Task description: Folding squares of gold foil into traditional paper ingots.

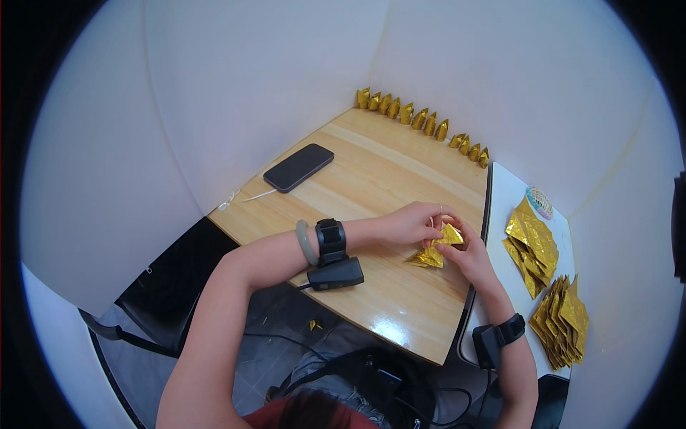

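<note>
Between my hands, just above the right part of the wooden table (pixel 400 161), is a partly folded piece of gold foil paper (pixel 430 256). My left hand (pixel 414 222) comes across from the left, its thumb and fingers pinching the foil from the far side. From the right, my right hand (pixel 468 252) grips the same piece, its thumb on the near side and its fingers bent over the top toward the left fingertips. Some of the fingertips overlap, so the exact contact is partly hidden.
Folded gold foil pieces (pixel 406 114) line the table's back edge. A black phone (pixel 299 168) with a white cable lies at left. On the white side table (pixel 504 204) sit two gold foil stacks (pixel 532 247) and a patterned round object (pixel 539 202). Walls enclose the back.
</note>
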### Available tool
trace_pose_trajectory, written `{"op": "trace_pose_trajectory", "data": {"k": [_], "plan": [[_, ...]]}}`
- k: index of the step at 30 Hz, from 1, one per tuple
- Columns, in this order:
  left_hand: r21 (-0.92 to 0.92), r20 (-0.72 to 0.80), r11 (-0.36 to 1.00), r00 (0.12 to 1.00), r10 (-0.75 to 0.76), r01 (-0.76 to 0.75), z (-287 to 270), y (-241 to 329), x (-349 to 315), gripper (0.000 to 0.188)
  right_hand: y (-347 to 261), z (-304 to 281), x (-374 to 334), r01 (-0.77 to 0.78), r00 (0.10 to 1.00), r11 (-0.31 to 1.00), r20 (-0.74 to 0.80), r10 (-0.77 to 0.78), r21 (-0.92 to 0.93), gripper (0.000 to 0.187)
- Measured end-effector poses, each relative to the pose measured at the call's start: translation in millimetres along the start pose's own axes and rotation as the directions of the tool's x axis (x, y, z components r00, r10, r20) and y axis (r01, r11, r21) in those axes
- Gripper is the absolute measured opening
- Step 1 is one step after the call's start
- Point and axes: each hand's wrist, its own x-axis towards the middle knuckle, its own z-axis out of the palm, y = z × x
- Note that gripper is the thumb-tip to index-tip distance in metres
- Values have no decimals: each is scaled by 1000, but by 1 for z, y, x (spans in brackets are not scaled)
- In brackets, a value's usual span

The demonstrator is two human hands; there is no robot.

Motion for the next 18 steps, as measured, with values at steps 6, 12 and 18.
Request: {"op": "trace_pose_trajectory", "data": {"k": [6, 12, 18], "plan": [[-274, -59, 952, 986, -159, 137, -6, -5, 2, 22, -1, -8, 1, -209, 977, 970, -17, 213, 126, 44], [-115, -62, 993, 997, -46, 39, -16, -16, 8, 12, 8, -9, 1, 55, 969, 998, -240, -58, -20, 31], [-18, -118, 1000, 993, 22, -25, -23, -7, 6, 8, -18, -2, -5, 301, 883, 814, -177, -434, -497, 20]]}}
